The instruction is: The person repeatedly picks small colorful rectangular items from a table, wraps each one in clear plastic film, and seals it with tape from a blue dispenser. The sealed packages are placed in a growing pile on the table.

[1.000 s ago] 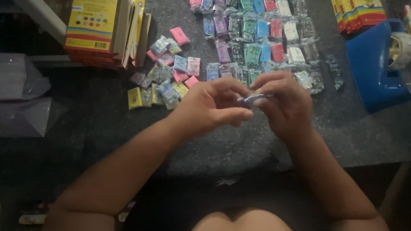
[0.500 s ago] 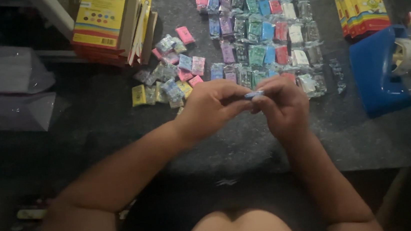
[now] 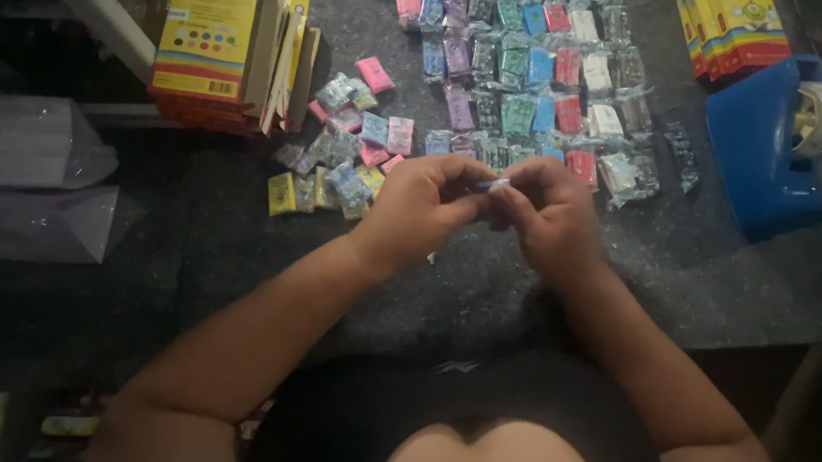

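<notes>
- While your left hand and right hand meet above the dark grey speckled tabletop, their fingers pinch one small pale-blue wrapped piece between them.
- Just beyond your hands lie rows of small plastic-wrapped coloured blocks, with a loose heap of the same at left.
- A blue tape dispenser sits at right; yellow cardboard boxes are stacked far left.

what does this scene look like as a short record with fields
left hand: left hand pinches a small wrapped piece
right hand: right hand pinches the same piece
behind hands: rows of small wrapped pieces
loose pile: mixed wrapped pieces
far left: yellow boxes
right: blue tape dispenser
surface: dark table
</notes>
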